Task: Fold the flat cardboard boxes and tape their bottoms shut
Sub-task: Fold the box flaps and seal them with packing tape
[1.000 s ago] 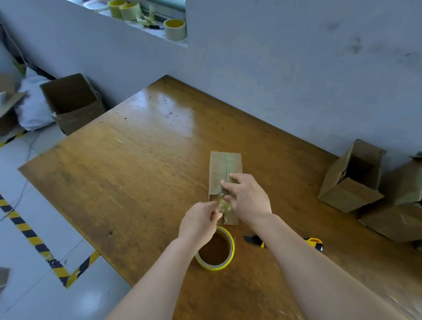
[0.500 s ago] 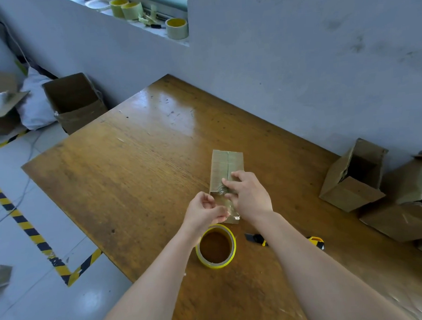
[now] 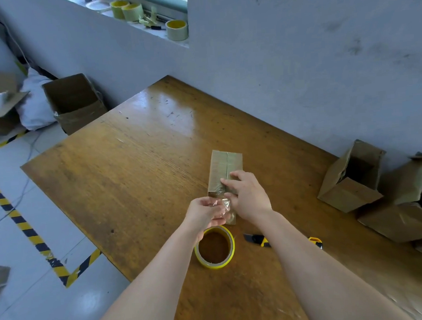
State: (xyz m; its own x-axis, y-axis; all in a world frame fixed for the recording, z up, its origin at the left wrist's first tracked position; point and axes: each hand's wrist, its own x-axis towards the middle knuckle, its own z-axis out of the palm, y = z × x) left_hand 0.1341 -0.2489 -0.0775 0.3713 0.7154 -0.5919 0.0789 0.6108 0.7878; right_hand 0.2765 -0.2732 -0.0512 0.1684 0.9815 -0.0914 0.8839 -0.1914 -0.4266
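Box under right hand — left hand pinching tape

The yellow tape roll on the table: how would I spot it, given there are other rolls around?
Start at the wooden table and find its near edge, just below the person's left hand. The tape roll lies flat there, left of the yellow-and-black utility knife. Unlike the rolls on the window ledge, it is the only one on the table.

Both hands reach forward: left hand curled, right hand flat, palm down.
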